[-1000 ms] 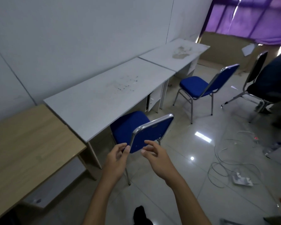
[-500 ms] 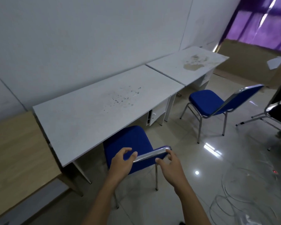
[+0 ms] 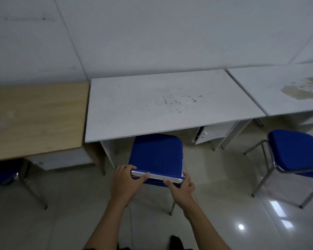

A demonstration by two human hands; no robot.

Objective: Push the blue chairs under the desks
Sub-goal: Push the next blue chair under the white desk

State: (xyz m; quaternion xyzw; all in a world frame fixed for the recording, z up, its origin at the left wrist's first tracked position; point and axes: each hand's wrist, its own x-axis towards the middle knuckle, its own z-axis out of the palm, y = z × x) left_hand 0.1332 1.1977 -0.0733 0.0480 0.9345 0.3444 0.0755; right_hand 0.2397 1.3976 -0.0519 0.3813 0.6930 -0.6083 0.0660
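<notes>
- The middle blue chair is standing in front of the white desk, with the front edge of its seat just slipping under the desk's near edge and the rest of the seat showing out on the floor.
- Its seat is padded in deep blue cloth, and a shiny metal rail is running along the top of the backrest; thin metal legs are showing beneath it.
- The left hand is gripping the left end of that rail, fingers curling over the top and thumb lying along it.
- The right hand is gripping the right end of the rail, thumb on the near side and fingers wrapping the corner.
- A second blue chair is standing well out from the stained white desk on the right, with nothing of it under the top.
- A third chair is showing only partly at the left edge, under the near edge of the wooden desk.
- The three desks are standing side by side against a pale panelled wall; dark specks are dotting the middle one and a brown stain is spreading on the right one.
- The floor is shining with glossy pale tiles, reflecting lights at the lower right.
</notes>
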